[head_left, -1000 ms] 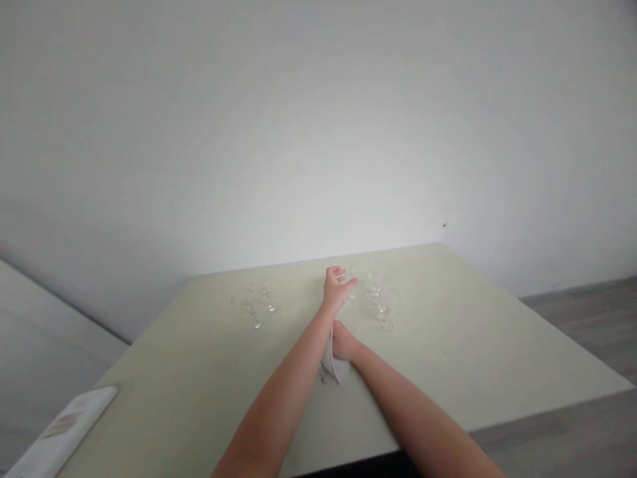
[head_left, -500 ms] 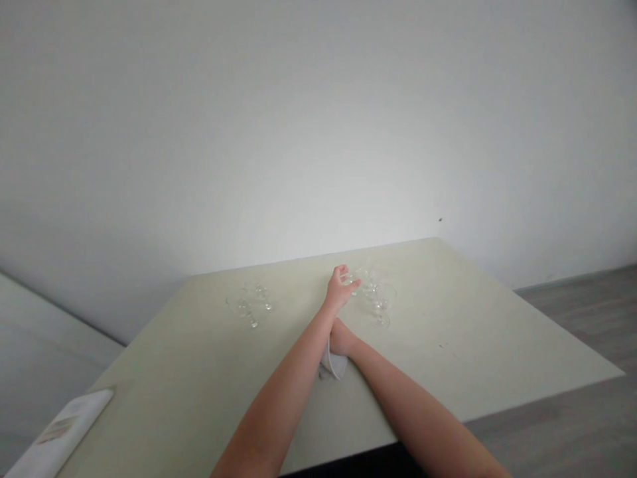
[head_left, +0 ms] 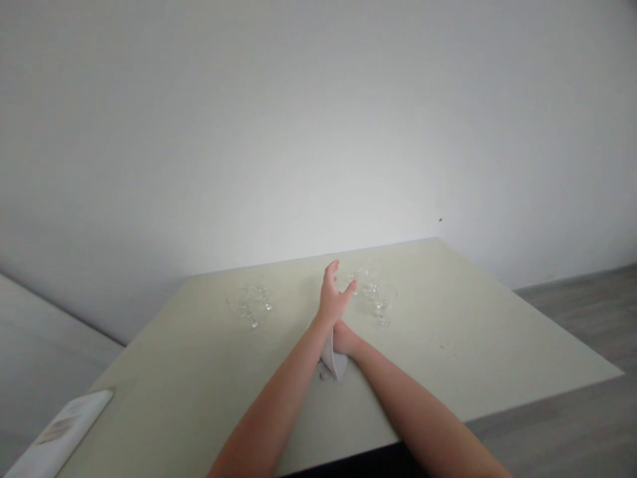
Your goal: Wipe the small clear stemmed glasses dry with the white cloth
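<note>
My left hand [head_left: 335,292] is open, thumb and fingers spread apart, with nothing visible between them. It is just left of a cluster of clear stemmed glasses [head_left: 382,304] on the table. Behind and below the left wrist, my right hand [head_left: 344,337] is closed on a light grey cloth [head_left: 336,364], whose corner hangs toward me. The left forearm hides the right fingers and part of the cloth. A second group of clear stemmed glasses [head_left: 253,315] is farther left; their outlines are faint against the tabletop.
The pale table [head_left: 478,332] meets a white wall [head_left: 318,133] at its far edge. A white packet with a printed patch [head_left: 62,428] lies at the left edge. Grey wood-like flooring [head_left: 582,305] shows beyond the right side.
My left hand has drawn slightly left, away from the right-hand glasses, and its fingers have spread wider. The right hand and the cloth have barely shifted.
</note>
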Motion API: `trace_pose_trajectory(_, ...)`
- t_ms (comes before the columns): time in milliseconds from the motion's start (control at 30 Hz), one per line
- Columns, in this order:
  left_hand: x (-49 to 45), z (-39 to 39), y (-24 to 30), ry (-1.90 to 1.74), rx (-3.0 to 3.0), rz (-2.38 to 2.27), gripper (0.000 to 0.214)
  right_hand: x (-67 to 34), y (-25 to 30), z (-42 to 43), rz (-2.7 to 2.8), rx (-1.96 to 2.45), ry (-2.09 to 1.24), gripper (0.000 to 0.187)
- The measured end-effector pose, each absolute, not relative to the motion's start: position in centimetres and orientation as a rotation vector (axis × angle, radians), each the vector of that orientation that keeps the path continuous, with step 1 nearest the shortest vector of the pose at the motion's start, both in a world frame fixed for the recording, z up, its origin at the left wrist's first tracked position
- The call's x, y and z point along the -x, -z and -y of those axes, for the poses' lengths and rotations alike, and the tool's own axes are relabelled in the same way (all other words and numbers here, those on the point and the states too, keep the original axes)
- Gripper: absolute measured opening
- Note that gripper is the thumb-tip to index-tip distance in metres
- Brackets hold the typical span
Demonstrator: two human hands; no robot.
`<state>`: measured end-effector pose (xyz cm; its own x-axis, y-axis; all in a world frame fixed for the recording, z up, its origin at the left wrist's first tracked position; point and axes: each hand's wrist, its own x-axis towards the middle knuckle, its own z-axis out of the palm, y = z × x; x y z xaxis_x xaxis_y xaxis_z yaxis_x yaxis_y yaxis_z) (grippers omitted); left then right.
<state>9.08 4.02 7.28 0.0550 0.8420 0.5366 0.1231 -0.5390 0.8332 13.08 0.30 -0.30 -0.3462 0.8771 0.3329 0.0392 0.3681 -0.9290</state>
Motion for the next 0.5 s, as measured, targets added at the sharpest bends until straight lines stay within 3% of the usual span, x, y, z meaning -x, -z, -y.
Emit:
trace_pose_trajectory(100, -4.5, -1.0, -8.2, -1.691, -1.991, -0.999, 0.056, -13.2, -0.2, -0.1, 1.502, 0.783, -1.243, 0.031)
trace_pose_trajectory(200, 1.4, 0.0, -7.5, -2.071, -1.984, -1.207, 0.052, -13.3, -0.8, 0.3, 1.373, 0.793, -1.307, 0.039)
trace_pose_trajectory(333, 7.8, -1.4, -5.8, -2.364, -1.698, -1.671, 0.074, -13.5, -1.6, 0.4, 1.179, 0.673, -1.623, 0.060)
trace_pose_trajectory(433, 9.9, -2.8, -5.2, -2.395, -1.473, -1.815, 0.087, -14.0, -1.7, 0.3, 1.140, 0.708, -1.537, 0.062)
trace_pose_trajectory(500, 10.1, -3.5, -4.8, -2.380, -1.359, -1.805, 0.089, -14.5, -1.2, 0.5, 1.133, 0.796, -1.312, 0.065)
